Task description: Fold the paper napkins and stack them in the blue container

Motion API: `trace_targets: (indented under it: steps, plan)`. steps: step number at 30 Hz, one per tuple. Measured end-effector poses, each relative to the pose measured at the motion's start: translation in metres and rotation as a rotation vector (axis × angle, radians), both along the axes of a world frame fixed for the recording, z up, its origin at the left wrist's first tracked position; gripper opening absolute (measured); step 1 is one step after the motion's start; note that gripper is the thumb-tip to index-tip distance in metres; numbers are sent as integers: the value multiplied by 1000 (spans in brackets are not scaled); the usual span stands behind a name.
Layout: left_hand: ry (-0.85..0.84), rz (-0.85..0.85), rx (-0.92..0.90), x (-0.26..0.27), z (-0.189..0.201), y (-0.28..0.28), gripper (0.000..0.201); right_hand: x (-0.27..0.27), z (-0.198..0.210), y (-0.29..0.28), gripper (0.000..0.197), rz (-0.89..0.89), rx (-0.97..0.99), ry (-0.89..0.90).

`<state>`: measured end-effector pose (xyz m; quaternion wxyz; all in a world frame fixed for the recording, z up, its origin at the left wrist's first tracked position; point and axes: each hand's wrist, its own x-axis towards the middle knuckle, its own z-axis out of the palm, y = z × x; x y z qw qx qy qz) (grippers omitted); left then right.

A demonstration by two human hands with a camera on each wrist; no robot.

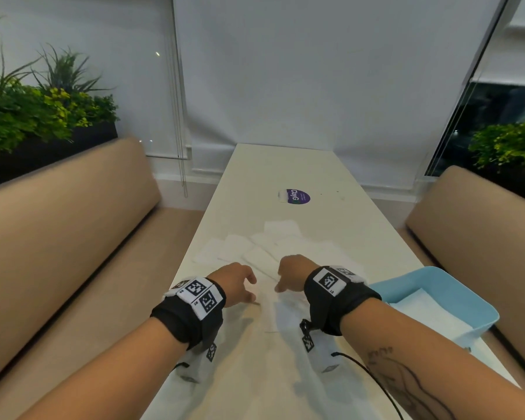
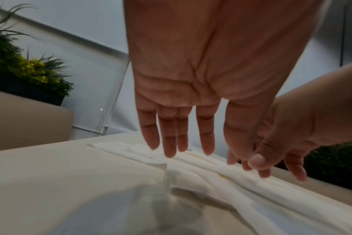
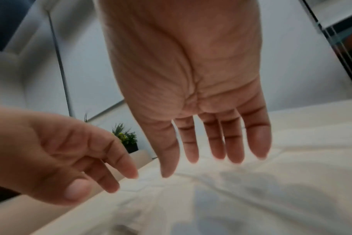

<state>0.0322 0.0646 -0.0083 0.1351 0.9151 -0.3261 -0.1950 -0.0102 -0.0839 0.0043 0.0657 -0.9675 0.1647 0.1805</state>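
Several white paper napkins [image 1: 267,247] lie spread and overlapping in the middle of the white table [image 1: 285,171]; one napkin [image 1: 273,310] lies nearer, between my wrists. My left hand [image 1: 237,283] hovers just above that napkin, fingers straight and hanging, holding nothing [image 2: 171,143]. My right hand [image 1: 291,274] hovers beside it, fingers likewise straight and empty [image 3: 211,149]. The blue container [image 1: 455,286] sits at the table's right edge with folded white napkins [image 1: 428,313] inside.
A round purple sticker [image 1: 294,196] marks the far half of the table. Tan bench seats [image 1: 58,225] flank both long sides. Planters with green plants [image 1: 40,110] stand behind the benches. White blinds close off the far end.
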Motion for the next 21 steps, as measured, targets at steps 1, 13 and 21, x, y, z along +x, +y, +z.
trace_targets:
  steps: [1, 13, 21]
  plan:
    - [-10, -29, 25, -1, 0, -3, 47, -3, 0, -3, 55, -37, -8, -4]
    - [-51, -189, 314, -15, 0, -20, 53, -8, 3, -4, 51, 110, -63, 285]
    - [-72, -136, 370, -15, 14, -6, 43, -19, 4, 0, 44, 33, 169, 183]
